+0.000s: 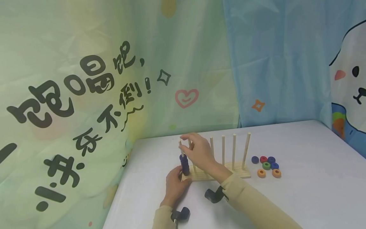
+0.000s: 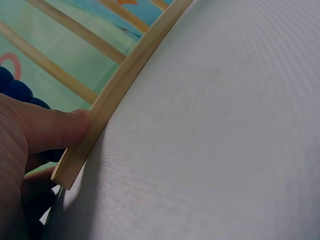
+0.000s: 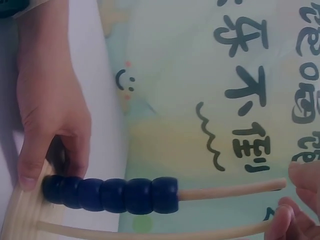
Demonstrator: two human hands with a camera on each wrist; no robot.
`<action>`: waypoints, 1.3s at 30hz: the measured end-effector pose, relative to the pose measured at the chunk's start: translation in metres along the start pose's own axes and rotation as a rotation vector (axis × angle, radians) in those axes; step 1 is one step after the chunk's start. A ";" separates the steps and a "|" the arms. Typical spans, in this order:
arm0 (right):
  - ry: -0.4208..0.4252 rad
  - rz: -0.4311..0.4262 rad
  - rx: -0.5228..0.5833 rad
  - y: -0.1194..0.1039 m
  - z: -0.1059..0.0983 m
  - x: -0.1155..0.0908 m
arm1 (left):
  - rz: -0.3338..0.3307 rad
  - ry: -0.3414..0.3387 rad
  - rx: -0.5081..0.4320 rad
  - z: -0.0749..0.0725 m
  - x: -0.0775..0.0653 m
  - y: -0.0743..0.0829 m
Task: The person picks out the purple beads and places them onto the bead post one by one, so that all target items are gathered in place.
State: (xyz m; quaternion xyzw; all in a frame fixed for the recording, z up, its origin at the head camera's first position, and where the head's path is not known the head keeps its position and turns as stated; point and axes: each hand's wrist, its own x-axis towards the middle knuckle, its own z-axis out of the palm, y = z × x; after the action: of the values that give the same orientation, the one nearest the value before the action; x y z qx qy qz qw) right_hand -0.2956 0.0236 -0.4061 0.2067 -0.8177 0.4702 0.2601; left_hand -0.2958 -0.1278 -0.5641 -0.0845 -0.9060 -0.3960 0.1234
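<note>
A wooden peg stand (image 1: 238,173) with several upright rods stands on the table. On its leftmost rod, dark blue beads (image 3: 115,194) are stacked from the base to past the middle, and the rod's upper part (image 3: 232,191) is bare. My left hand (image 1: 175,186) grips the left end of the base, its thumb (image 2: 62,127) on the front edge and its fingers behind. Up at the top of the beaded rod is my right hand (image 1: 200,152), thumb and forefinger apart on either side of the tip, with no bead between them.
Right of the stand lie loose beads: blue ones (image 1: 255,159), a red one (image 1: 263,159), a green one (image 1: 266,165) and orange ones (image 1: 276,173). A printed curtain (image 1: 186,63) hangs behind the white table (image 1: 303,197). The other rods (image 1: 223,149) rise beside my right hand.
</note>
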 end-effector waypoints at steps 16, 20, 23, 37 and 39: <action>-0.024 -0.030 0.057 0.001 -0.014 -0.022 | 0.033 0.011 -0.003 0.001 0.000 -0.004; -0.020 -0.004 0.048 0.010 -0.019 -0.029 | 0.039 0.016 -0.003 0.001 0.001 -0.003; -0.033 0.026 0.060 0.016 -0.022 -0.035 | 0.044 0.021 0.001 0.001 0.001 -0.003; -0.035 0.120 0.018 0.042 -0.040 -0.065 | 0.024 0.004 0.001 0.001 0.000 -0.003; -0.040 0.130 0.010 0.045 -0.041 -0.068 | 0.033 0.012 0.004 0.001 0.000 -0.002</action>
State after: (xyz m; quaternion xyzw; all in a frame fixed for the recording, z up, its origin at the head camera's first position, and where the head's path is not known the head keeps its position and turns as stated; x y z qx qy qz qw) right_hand -0.2593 0.0876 -0.4606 0.1639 -0.8319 0.4860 0.2117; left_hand -0.2964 -0.1284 -0.5667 -0.0967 -0.9046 -0.3926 0.1353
